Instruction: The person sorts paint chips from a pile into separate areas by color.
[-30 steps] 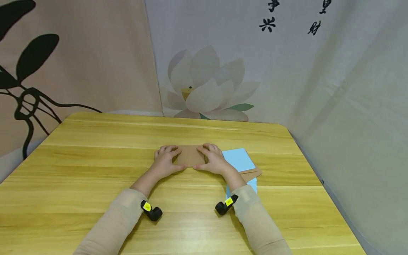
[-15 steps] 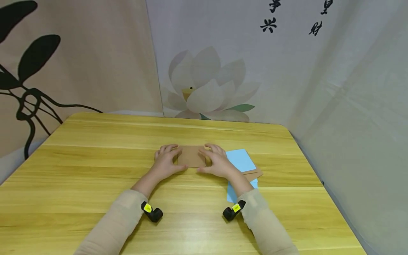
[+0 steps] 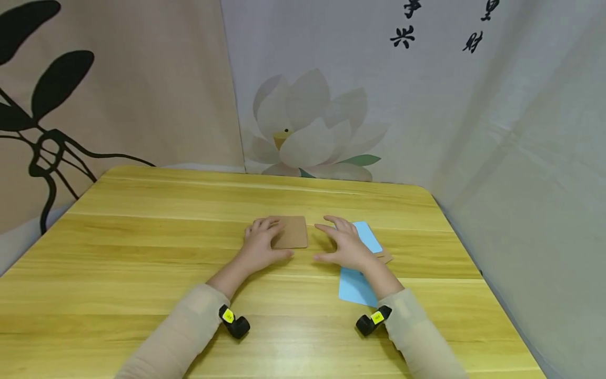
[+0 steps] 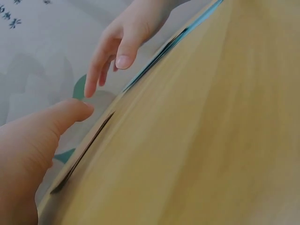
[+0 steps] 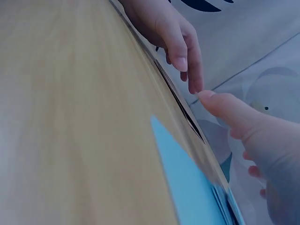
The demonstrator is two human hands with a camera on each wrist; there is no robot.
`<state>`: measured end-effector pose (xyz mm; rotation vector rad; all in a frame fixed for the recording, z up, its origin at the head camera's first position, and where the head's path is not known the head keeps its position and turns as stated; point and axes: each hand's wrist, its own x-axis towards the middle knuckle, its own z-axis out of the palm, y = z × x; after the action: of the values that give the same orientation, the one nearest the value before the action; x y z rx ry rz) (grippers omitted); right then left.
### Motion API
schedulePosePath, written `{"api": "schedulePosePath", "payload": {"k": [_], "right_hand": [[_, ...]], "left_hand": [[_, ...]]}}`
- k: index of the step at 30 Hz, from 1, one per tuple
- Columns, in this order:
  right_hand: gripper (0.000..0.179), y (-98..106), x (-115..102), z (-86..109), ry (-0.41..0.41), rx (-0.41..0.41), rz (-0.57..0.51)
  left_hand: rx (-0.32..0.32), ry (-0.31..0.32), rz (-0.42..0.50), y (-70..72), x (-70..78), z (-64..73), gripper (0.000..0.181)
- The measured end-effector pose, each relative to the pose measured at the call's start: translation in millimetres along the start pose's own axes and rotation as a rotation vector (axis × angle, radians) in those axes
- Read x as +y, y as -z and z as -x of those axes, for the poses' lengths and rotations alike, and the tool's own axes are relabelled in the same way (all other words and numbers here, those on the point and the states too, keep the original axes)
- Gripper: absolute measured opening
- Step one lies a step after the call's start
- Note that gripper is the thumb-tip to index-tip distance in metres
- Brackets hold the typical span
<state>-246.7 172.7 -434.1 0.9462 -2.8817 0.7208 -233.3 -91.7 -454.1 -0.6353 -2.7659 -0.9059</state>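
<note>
A brown card (image 3: 292,232) lies flat near the middle of the table; its thin dark edge also shows in the left wrist view. My left hand (image 3: 263,246) is over its left part, fingers spread and thumb apart from the fingers. Whether the fingertips touch the card is not clear. To the right, my right hand (image 3: 347,246) hovers by a loose pile, thumb and fingers wide apart with nothing between them. That pile has an upper blue card (image 3: 372,239), a brown piece (image 3: 385,256) partly under it, and a lower blue card (image 3: 356,287), partly hidden by the right wrist.
The wooden table (image 3: 156,252) spreads wide around both hands. Behind it hangs a pale curtain (image 3: 426,116) with a lotus print and dark characters. Small black cameras (image 3: 235,322) sit on both sleeve cuffs.
My right hand has let go of the brown card's right end and moved right, over the blue cards. My left hand has slid a little right over the brown card.
</note>
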Motion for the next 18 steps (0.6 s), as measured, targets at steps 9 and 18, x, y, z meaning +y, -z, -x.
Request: {"api": "schedulePosePath", "payload": {"k": [9, 18], "right_hand": [[0.081, 17.7, 17.0, 25.0, -0.033, -0.001, -0.016], [0.080, 27.9, 42.6, 47.3, -0.068, 0.014, -0.071]], "left_hand": [[-0.049, -0.041, 0.040, -15.9, 25.8, -0.5, 0.077], [-0.041, -0.073, 0.052, -34.6, 49.3, -4.6, 0.079]]}}
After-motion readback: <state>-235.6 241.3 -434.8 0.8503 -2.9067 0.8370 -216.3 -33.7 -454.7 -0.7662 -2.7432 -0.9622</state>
